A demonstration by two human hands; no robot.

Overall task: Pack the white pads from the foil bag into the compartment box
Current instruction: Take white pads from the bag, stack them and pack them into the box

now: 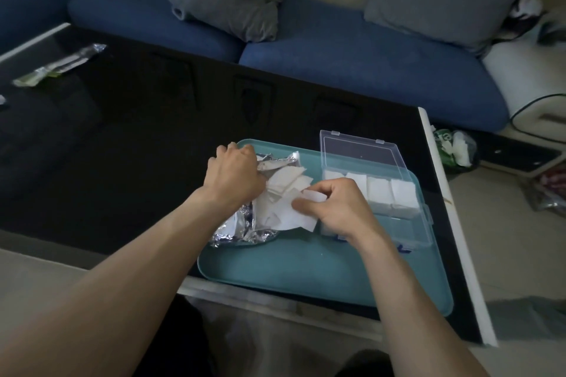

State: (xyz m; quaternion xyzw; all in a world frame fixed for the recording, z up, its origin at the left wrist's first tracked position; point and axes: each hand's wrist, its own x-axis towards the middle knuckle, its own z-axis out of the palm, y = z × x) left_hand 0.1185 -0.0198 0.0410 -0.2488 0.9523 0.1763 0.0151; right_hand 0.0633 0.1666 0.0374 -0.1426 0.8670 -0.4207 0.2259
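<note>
Teal tray [306, 269] on the dark desk [122, 147], near the desk's right end. On the tray: torn foil bag [237, 228] at the left, clear compartment box [401, 193] at the right, its lid [361, 151] standing open toward 12 o'clock.

White pads [281, 193] lie in a loose, overlapping heap on the opened foil, between the two hands. From the heap, the box sits at about 3 o'clock, just beside it.

Left hand [235, 176]: knuckles up, fingers curled down onto the far end of the foil bag; they seem to grip and pin it, though the fingertips are hidden under the hand.

Right hand [333, 205]: thumb and fingers clamped on a few pads at the heap's right edge, one pad sticking up above the thumb.

Box: the far row of compartments is filled with white stacks. The near row looks less full, but the right wrist covers part of it, so cannot tell how much room is left.

Step in hand, as judged: gathering a small bunch from the heap, mid-task, many pads still loose.

Next move calls for: squaring the pinched pads into a neat stack, carrying them toward 3 o'clock, and seating them flat in a near-row compartment. The left hand should hold the foil down so it does not drag along.
</note>
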